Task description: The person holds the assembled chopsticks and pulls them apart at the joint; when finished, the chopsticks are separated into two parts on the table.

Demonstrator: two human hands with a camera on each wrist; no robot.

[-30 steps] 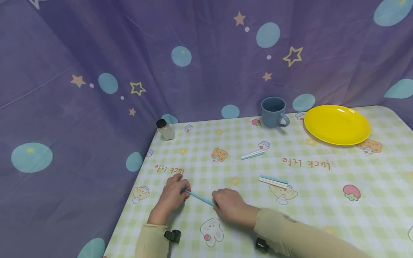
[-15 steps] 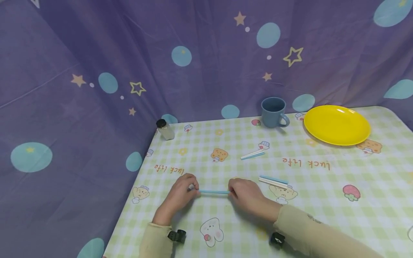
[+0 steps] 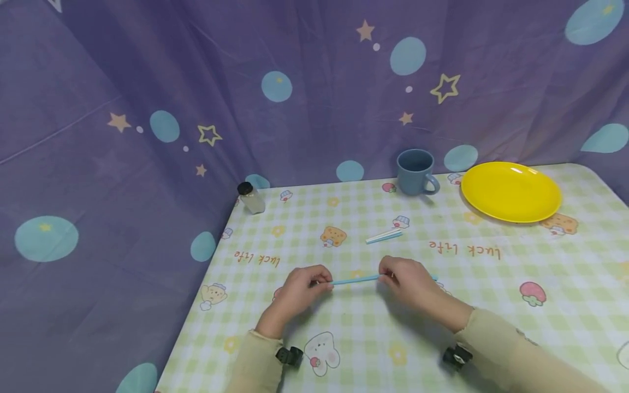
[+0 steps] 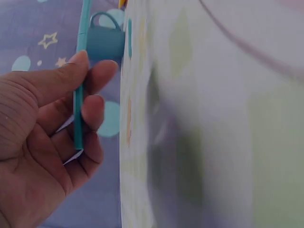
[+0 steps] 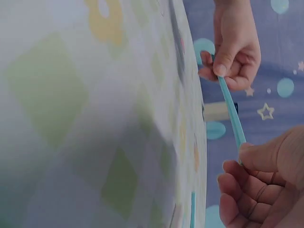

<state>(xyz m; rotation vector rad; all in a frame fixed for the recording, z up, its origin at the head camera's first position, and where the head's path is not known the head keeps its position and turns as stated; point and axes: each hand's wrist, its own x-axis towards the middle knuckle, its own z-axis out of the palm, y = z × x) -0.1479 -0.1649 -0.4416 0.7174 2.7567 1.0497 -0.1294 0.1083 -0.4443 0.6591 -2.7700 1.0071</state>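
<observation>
A thin light-blue stick is held level above the tablecloth, one hand at each end. My left hand pinches its left end between thumb and fingers; in the left wrist view the stick's lower end runs down past the curled fingers. With thumb and forefinger, my right hand pinches the other end. Behind the right hand, the tip of another blue stick shows, and the rest of that group is hidden. Farther back lie several white and blue sticks side by side.
A blue mug stands at the back edge, left of a yellow plate. The small black-capped bottle is at the back left corner. A purple patterned curtain hangs behind the checked tablecloth.
Both hands have moved right and farther from me, carrying the stick between them. The stick has turned from sloping down rightward to nearly level, and the right hand now covers most of the nearer stick group.
</observation>
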